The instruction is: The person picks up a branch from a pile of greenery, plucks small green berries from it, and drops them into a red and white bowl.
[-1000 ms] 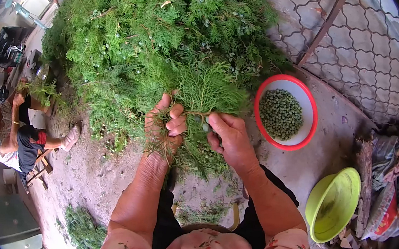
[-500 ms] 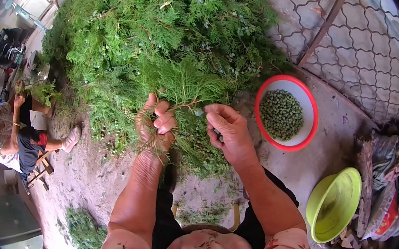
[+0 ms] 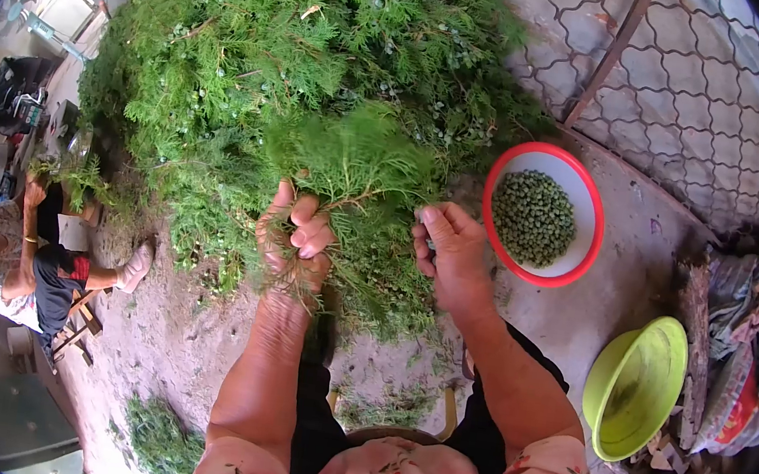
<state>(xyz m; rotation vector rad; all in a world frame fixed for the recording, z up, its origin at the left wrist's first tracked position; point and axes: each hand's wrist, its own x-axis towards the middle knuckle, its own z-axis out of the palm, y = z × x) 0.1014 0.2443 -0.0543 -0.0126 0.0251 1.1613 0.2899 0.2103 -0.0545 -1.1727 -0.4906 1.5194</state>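
My left hand (image 3: pixel 299 237) is closed around the stem of a green sprig (image 3: pixel 354 172), whose blurred leaves fan out above it. To its right, my right hand (image 3: pixel 455 254) is apart from the sprig, thumb and fingers pinched together; small green berries show in part between its fingers. Behind both hands rises a large heap of cut evergreen branches (image 3: pixel 259 61) dotted with pale berries. A white bowl with a red rim (image 3: pixel 597 228), beside my right hand, holds many green berries (image 3: pixel 533 218).
A yellow-green basin (image 3: pixel 636 387) stands tilted at the right, near sacks (image 3: pixel 729 403) and wood pieces. Wire mesh (image 3: pixel 698 115) spans the upper right. Another person (image 3: pixel 12 258) sits at the left, holding a branch. Loose greenery (image 3: pixel 160 442) lies on the floor at lower left.
My right hand has moved right, away from the sprig, with its fingers still pinched. The sprig's leaves have swayed and blurred. At the left, the other person's hands have shifted slightly.
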